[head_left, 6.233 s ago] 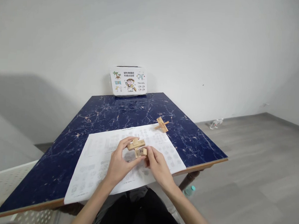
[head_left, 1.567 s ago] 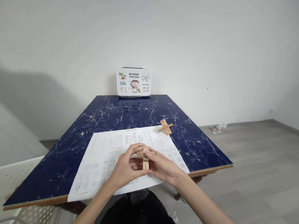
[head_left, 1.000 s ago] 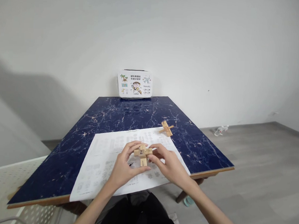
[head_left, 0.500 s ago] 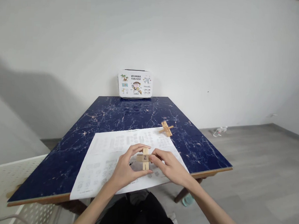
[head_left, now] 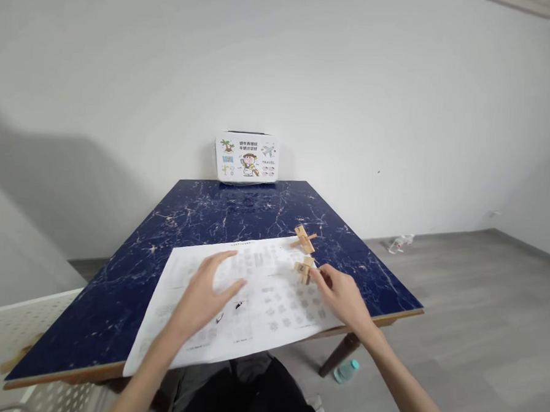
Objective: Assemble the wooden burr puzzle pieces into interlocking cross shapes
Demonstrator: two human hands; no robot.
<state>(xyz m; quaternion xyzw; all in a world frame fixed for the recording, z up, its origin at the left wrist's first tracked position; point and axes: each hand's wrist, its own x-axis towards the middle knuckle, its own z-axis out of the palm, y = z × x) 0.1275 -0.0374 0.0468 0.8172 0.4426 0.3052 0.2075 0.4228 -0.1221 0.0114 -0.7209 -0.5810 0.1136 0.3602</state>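
Observation:
My right hand [head_left: 341, 295] pinches a small cross-shaped wooden puzzle block [head_left: 303, 269] marked with a 2, near the right side of a printed sheet [head_left: 250, 321]. Just beyond it, a second wooden cross-shaped puzzle block [head_left: 304, 239] rests across the sheet's upper right corner. My left hand [head_left: 206, 294] is over the left half of the sheet, thumb and fingers spread apart with nothing between them. Small pictures and lines of print cover the sheet, too faint to read.
The sheet lies on a dark blue marbled table [head_left: 238, 213]. A white case [head_left: 247, 158] with cartoon prints stands at the back against the wall. On the floor are a clear plastic bottle [head_left: 400, 243] and a teal-capped bottle [head_left: 346, 371]. A white perforated rack [head_left: 5, 327] stands at left.
My left hand has let go of the puzzle block and moved left, its fingers apart. My right hand has carried the block to the right, close to the other one.

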